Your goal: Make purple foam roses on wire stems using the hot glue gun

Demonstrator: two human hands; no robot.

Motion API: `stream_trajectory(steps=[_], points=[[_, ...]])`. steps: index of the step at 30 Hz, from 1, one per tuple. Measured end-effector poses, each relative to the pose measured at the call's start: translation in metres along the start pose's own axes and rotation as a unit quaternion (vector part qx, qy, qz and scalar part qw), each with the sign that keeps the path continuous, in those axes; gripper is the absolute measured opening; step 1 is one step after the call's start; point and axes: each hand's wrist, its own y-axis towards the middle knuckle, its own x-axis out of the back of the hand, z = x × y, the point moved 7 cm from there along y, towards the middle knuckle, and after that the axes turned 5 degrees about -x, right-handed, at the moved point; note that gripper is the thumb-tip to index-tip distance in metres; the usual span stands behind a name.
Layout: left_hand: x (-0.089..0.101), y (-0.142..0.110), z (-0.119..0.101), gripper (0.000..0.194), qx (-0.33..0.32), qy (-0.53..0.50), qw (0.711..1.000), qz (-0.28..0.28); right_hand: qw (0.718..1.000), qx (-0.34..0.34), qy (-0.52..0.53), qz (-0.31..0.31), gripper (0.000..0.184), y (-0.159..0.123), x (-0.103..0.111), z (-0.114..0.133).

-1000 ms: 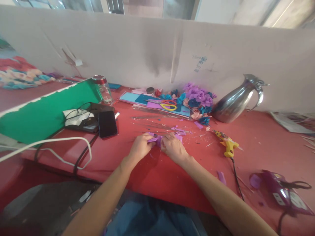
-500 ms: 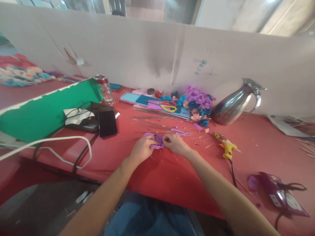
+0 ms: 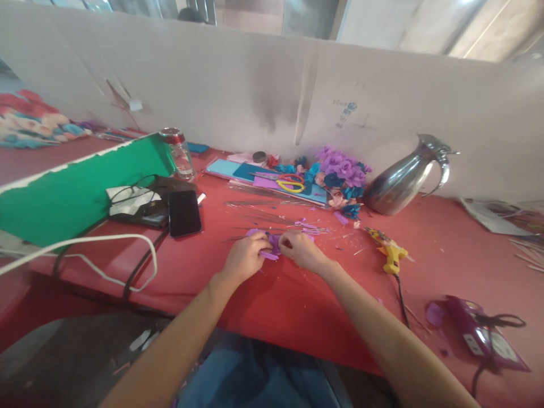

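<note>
A: Here we are at the centre of the frame, both hands low over the red tabletop [image 3: 263, 309], and the purple paper [image 3: 275, 244] sits right between them!

B: The left hand [image 3: 246, 255] has it pinched, thumb and fingers close together, one strip poking out below the fingertips

A: And the right hand [image 3: 301, 249]?

B: Curled narrow at the paper's right edge; whether those fingertips truly grip it, I cannot tell from here

A: So what step are we watching?

B: Looks like shaping the paper by fingers alone, I'd judge! The yellow glue gun [image 3: 391, 256] lies unheld right of centre, and the scissors [image 3: 282, 181] rest on the coloured sheets [image 3: 223, 168] above the hands

A: And the next move calls for?

B: A steady left pinch, I'd say, with a light right touch so nothing tears. Thin wires [image 3: 267, 216] lie just beyond, and purple paper flowers [image 3: 343, 164] crowd the upper right, beside the steel jug [image 3: 395, 182]
</note>
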Motion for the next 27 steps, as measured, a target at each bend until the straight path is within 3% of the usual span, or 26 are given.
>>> stream_trajectory(steps=[7,15,27], points=[[0.001,0.002,-0.004,0.026,-0.009,0.000,1.000,0.009,0.999,-0.018,0.040,-0.013,0.013,0.002,0.010,-0.007],[0.008,0.005,-0.005,0.022,0.029,0.013,0.998,-0.062,0.999,-0.004,0.035,-0.031,0.010,-0.004,0.002,-0.006],[0.001,0.018,0.003,0.019,0.102,-0.049,0.993,-0.021,0.996,0.044,-0.014,-0.078,0.013,-0.008,-0.002,-0.001]])
